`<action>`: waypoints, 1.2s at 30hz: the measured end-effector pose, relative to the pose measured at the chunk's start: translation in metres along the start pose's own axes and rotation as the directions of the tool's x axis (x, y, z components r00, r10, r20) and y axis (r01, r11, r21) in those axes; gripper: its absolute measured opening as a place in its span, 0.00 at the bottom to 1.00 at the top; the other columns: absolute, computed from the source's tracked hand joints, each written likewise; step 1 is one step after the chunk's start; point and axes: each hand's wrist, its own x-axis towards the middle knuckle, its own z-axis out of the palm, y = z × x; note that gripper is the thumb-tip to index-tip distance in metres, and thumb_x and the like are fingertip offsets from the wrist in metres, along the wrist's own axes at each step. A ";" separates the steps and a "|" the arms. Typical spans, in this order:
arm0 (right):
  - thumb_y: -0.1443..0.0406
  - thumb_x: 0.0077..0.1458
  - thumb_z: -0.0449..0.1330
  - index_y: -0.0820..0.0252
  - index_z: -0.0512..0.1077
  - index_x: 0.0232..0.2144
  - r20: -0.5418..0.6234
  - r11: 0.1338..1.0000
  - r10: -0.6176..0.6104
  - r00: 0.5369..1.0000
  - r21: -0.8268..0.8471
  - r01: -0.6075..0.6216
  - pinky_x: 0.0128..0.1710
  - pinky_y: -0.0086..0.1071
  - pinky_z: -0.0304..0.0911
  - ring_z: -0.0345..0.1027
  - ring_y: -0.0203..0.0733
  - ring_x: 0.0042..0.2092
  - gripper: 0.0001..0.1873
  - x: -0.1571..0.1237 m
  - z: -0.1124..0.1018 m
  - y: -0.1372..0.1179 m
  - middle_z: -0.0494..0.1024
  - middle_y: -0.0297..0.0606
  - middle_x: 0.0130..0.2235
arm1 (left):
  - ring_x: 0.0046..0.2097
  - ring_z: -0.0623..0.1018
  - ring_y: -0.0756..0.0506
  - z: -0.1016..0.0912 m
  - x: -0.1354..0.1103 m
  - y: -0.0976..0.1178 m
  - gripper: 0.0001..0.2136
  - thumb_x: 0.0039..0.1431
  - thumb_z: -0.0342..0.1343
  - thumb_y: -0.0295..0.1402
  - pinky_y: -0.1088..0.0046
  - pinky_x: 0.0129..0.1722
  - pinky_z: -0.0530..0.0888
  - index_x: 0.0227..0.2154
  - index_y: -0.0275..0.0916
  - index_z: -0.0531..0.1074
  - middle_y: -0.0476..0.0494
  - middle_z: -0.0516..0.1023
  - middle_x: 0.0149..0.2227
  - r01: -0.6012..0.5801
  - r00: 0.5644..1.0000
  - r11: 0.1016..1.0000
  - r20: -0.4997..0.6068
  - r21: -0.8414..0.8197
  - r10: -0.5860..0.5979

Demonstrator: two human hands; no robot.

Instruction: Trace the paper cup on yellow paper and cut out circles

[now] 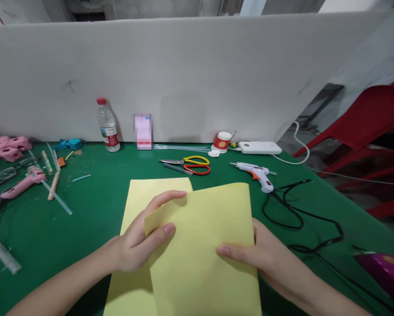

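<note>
One yellow sheet [206,263] was held up in the head view, covering part of a second sheet [131,287] that lay on the green table [84,224]. The left hand [142,239] had the held sheet's upper left corner clamped, with the thumb on the near face and the forefinger's tip showing just above the top edge. The right hand [264,250] was closed on the right edge, its thumb laid across the near face; its other fingers were mostly hidden behind the paper. Just beyond both sheets lay scissors [184,166] with one yellow and one red handle. A white glue gun [254,171] lay to their right, and a pink glue gun [23,183] was well apart at the left. Along the pale board [190,57] stood a bottle [108,127], near a paper cup [222,141] and a white power strip [260,148].
</note>
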 end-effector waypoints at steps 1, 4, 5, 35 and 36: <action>0.64 0.39 0.67 0.61 0.74 0.41 0.012 1.000 0.003 1.000 -0.011 -0.003 0.38 0.37 0.69 0.73 0.50 0.40 0.22 0.001 -0.002 0.000 0.79 0.43 0.40 | 0.48 0.68 0.45 0.000 0.000 -0.001 0.18 0.61 0.45 0.30 0.70 0.47 0.67 0.53 0.53 0.56 0.47 0.64 0.53 -0.005 1.000 1.000 -0.003 0.025 0.005; 0.64 0.41 0.66 0.62 0.74 0.41 0.086 0.998 0.027 0.996 -0.051 -0.022 0.38 0.36 0.68 0.74 0.49 0.39 0.20 0.004 -0.008 -0.003 0.79 0.43 0.39 | 0.51 0.66 0.43 0.000 -0.002 -0.007 0.19 0.61 0.45 0.30 0.70 0.47 0.66 0.54 0.53 0.55 0.47 0.62 0.54 -0.009 1.000 0.997 -0.028 0.071 0.011; 0.64 0.42 0.66 0.62 0.74 0.40 0.115 0.998 0.035 0.993 -0.061 -0.028 0.37 0.36 0.68 0.74 0.48 0.38 0.19 0.006 -0.010 -0.004 0.79 0.43 0.39 | 0.51 0.66 0.43 0.000 -0.003 -0.009 0.18 0.61 0.45 0.31 0.70 0.46 0.66 0.54 0.53 0.56 0.47 0.61 0.55 0.002 0.999 0.997 -0.045 0.071 0.001; 0.65 0.38 0.65 0.65 0.69 0.12 0.312 0.768 0.275 0.909 -0.641 -0.012 0.19 0.23 0.53 0.54 0.26 0.18 0.11 0.047 -0.008 -0.024 0.62 0.25 0.13 | 0.47 0.70 0.46 -0.046 0.012 0.044 0.14 0.55 0.49 0.37 0.75 0.42 0.66 0.45 0.43 0.67 0.46 0.70 0.49 0.373 0.923 0.879 -0.021 0.297 -0.385; 0.65 0.38 0.65 0.65 0.70 0.13 0.332 0.741 0.321 0.887 -0.671 -0.017 0.19 0.23 0.54 0.55 0.27 0.19 0.10 0.051 0.000 -0.022 0.62 0.25 0.13 | 0.47 0.70 0.46 -0.039 0.020 0.046 0.17 0.55 0.49 0.39 0.75 0.42 0.66 0.47 0.43 0.65 0.46 0.71 0.48 0.441 0.802 0.763 0.174 0.472 -0.571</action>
